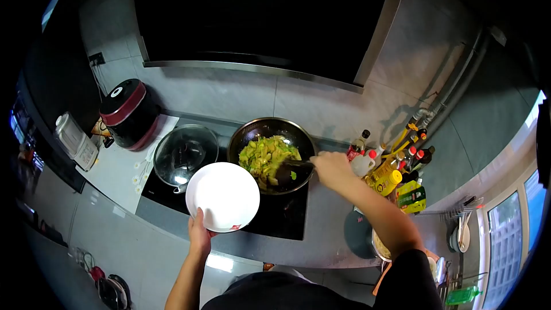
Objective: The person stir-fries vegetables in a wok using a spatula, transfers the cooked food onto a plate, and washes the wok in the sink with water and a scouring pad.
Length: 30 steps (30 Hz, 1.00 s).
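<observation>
At the far left, a white appliance (74, 142) is seen beside a black and dark-red cooker (131, 115) on the tabletop (327, 224). Next to it, a pan under a glass lid (185, 152) is set on the black cooktop (278, 218). In front of that pan, a white bowl (222, 195) is gripped at its near edge by the left hand (200, 232), the thumb laid over the rim. Right of the bowl, chopped green vegetables (265, 156) are held in a dark wok (301, 141), into which a spatula (299, 163) is dipped. Its handle is grasped by the right hand (333, 168), which is held over the wok's right side. Farther right, bottles (385, 179) are clustered near the wall.
</observation>
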Tool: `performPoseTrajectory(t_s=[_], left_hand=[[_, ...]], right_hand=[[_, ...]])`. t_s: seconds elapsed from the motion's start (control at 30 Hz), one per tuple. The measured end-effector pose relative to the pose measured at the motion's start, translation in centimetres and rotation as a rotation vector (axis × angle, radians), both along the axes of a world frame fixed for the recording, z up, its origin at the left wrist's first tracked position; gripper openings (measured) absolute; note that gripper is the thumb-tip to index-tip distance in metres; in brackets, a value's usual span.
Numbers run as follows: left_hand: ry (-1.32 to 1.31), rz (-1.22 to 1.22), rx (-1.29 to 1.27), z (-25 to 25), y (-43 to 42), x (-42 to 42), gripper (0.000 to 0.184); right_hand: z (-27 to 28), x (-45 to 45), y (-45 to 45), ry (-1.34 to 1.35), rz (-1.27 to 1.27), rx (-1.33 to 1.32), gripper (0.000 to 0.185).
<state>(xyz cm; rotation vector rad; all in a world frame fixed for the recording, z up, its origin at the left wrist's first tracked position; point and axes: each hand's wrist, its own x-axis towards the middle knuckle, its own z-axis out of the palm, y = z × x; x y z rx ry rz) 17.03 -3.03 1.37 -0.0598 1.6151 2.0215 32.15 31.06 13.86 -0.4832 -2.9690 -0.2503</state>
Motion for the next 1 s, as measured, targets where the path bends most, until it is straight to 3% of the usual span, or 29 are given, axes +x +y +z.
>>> performPoseTrajectory(t_s=[0.07,0.2,0.33,0.43,0.53,0.67,0.93,1.0], left_hand=[[-0.005,0.005,0.004,-0.2,0.3,-0.4,0.056],[0.009,0.011,0.022,-0.2,1.0,-1.2,0.056],[0.037,0.004,-0.005,-0.3,1.7,-2.4,0.057],[0.039,-0.008,-0.004,-0.5,1.8,-3.8,0.059],[0.054,-0.040,-0.021,-0.1,1.9,-4.9,0.060],[0.060,-0.073,-0.047,0.9,1.9,-6.1,0.060],[0.025,-0.125,-0.016,1.9,3.9,-7.2,0.060],[0.024,-0.140,-0.030,1.3,4.4,-7.6,0.059]], right_hand=[[-0.4,-0.8,-0.4,0.090,-0.062,-0.110,0.013],[5.3,-0.6,0.9,-0.165,-0.393,-0.052,0.020],[2.7,-3.0,5.9,-0.462,-0.419,-0.134,0.021],[-3.0,-4.1,9.6,-0.418,-0.569,-0.964,0.030],[-8.6,-3.4,7.0,-0.119,-0.614,-1.339,0.038],[-11.4,-1.6,4.8,0.027,-0.597,-1.465,0.037],[-9.8,2.2,3.0,0.103,-0.609,-1.532,0.034],[-7.2,2.5,1.8,0.128,-0.660,-1.552,0.034]])
